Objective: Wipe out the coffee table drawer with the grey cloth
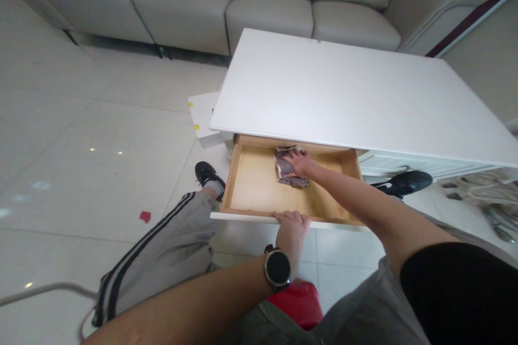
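Observation:
A pulled-out wooden drawer (253,172) with a white front juts from the white coffee table (343,86). My left hand (291,229), with a watch on its wrist, has its fingers hooked over the top edge of the drawer front. Inside the drawer, my right hand (298,164) lies flat with fingers spread on a crumpled purple-grey cloth (285,170). The cloth rests on the drawer's bottom, toward the back and middle. Part of it is hidden under the palm.
A grey sofa (271,13) stands behind the table. Left of the table is a white box (204,116) with yellow marks. A red scrap (144,216) and a hose (52,287) lie on the tiles. Something red (299,304) sits beneath me. Fabric (485,188) lies at right.

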Available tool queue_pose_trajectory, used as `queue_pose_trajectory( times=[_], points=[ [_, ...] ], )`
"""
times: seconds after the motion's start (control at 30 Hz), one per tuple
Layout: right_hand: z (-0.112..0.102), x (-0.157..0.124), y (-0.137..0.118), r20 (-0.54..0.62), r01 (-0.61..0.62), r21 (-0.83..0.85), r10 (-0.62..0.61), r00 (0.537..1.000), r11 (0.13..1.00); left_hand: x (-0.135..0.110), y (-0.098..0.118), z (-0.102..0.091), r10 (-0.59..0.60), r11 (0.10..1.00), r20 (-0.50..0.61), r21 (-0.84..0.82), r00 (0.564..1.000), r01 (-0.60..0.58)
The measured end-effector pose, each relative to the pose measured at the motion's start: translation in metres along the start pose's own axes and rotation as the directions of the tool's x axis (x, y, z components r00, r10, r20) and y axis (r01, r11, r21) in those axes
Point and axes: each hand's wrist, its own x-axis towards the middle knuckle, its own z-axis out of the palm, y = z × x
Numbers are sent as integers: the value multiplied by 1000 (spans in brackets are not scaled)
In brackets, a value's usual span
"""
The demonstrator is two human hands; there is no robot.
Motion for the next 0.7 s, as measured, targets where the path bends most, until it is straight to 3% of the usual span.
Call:
queue_pose_trajectory(
  times=[0.17, 0.27, 0.37, 0.5, 0.6, 0.7],
  points=[
    [32, -80, 69, 33, -260, -27, 261, 965, 965, 1, -1, 3, 16, 1000, -15, -22, 1000, -17],
    [53, -112, 86, 32, -345, -87, 348, 937, 935, 2, -2, 5, 32, 999, -11, -16, 999, -32],
    [64, -122, 80, 53, -349, -106, 355, 933, 931, 1, -2, 5, 39, 999, -7, 9, 999, -39],
    [62, -121, 59, 74, -382, -21, 383, 921, 924, 2, 0, 4, 30, 1000, -1, 6, 1000, -30],
    [53, -127, 47, -38, -392, 63, 395, 918, 918, 2, 1, 5, 23, 1000, -5, -9, 1000, -23],
    [40, -135, 44, -251, -412, 12, 402, 881, 911, 2, 1, 8, 11, 999, -24, -50, 1000, -13]
  ],
)
